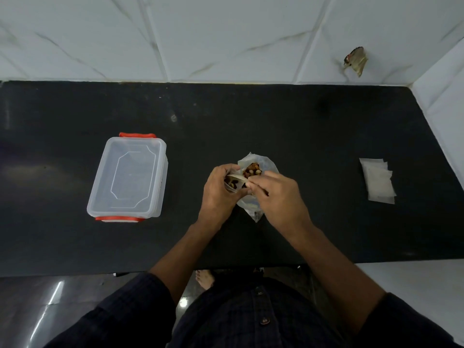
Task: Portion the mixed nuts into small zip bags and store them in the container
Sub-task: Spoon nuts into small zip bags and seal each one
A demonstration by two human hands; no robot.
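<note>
i see my left hand (218, 190) gripping a small zip bag (232, 185) and my right hand (277, 194) pinching its rim, both just beside the big nut bag (258, 167).

My hands (218, 194) (278, 194) crowd the nut bag (261, 164) at the counter's (301, 116) middle. To my left, bare counter lies between them and the lidded container (128, 175). To my right, a wider open stretch reaches the stack of small bags (378, 180). Behind the bag, the counter runs open to the tiled wall (226, 38).
</note>
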